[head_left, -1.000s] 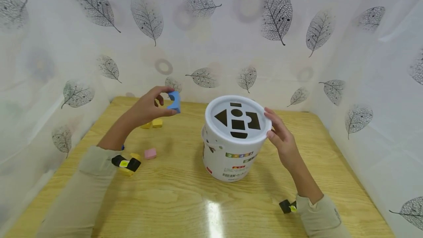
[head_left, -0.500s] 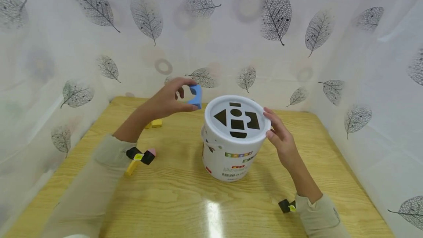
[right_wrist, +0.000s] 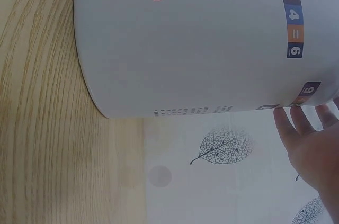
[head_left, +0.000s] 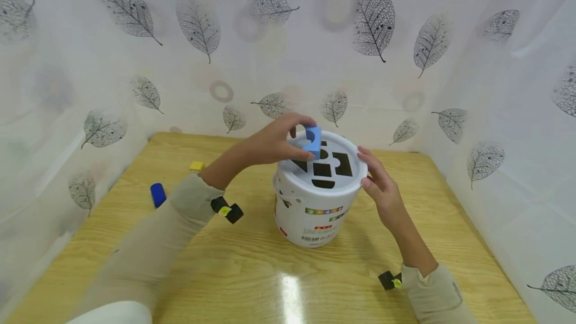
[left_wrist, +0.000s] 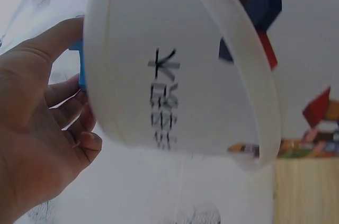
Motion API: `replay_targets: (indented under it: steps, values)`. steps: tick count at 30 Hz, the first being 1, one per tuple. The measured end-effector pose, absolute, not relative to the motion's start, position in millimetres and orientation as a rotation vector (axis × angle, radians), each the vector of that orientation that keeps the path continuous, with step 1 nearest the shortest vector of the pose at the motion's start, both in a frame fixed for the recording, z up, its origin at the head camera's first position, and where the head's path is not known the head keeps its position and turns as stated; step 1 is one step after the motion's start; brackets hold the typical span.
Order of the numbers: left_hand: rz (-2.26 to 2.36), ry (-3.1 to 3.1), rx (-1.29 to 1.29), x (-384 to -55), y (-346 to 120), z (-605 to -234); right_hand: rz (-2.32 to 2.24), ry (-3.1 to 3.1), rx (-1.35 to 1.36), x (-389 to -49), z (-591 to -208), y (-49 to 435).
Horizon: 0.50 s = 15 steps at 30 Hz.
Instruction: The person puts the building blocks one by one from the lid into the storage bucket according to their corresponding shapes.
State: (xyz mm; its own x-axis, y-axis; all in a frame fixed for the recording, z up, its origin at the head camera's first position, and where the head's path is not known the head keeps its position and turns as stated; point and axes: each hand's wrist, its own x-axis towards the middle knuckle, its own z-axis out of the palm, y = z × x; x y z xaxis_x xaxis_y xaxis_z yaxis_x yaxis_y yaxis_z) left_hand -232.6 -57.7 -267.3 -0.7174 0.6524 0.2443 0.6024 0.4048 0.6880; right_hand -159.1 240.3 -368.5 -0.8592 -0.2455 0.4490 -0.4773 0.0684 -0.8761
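My left hand (head_left: pixel 276 141) pinches a light blue arch block (head_left: pixel 316 143), with its round notch facing the palm. The block overlaps the left part of the white lid (head_left: pixel 348 183), which has several dark shaped cutouts, including a notched one to the right. In the left wrist view a sliver of the blue block (left_wrist: pixel 81 68) shows beside the bucket's edge. The white printed bucket (head_left: pixel 310 219) stands upright on the table. My right hand (head_left: pixel 382 189) rests against the right side of the lid's rim, fingers spread; in the right wrist view its fingertips touch the bucket wall (right_wrist: pixel 185 65).
On the wooden table (head_left: pixel 243 264), left of the bucket, lie a yellow block (head_left: pixel 196 166) and a dark blue rounded block (head_left: pixel 158 195). My left forearm hides part of that side. Leaf-printed curtains (head_left: pixel 279 54) enclose the back and sides. A white curved object (head_left: pixel 112 314) shows at bottom left.
My left hand has carried the blue arch block rightward, from above the table's left side to over the lid. The right hand and the bucket have stayed in place.
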Motion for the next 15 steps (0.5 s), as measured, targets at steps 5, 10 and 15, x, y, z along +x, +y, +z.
replay_targets:
  steps: [5,10,15]
  values:
    - [1.149,2.545,1.158,-229.5,-30.7,-265.7,1.9,-2.16,0.74,-159.6,-368.3,240.8]
    - [1.074,2.566,1.17,-229.2,-10.9,-267.1,1.904,-2.175,0.74,-160.3,-368.2,241.4]
    - [0.976,2.589,1.148,-229.5,-0.4,-268.4,1.899,-2.189,0.745,-159.7,-367.6,242.0]
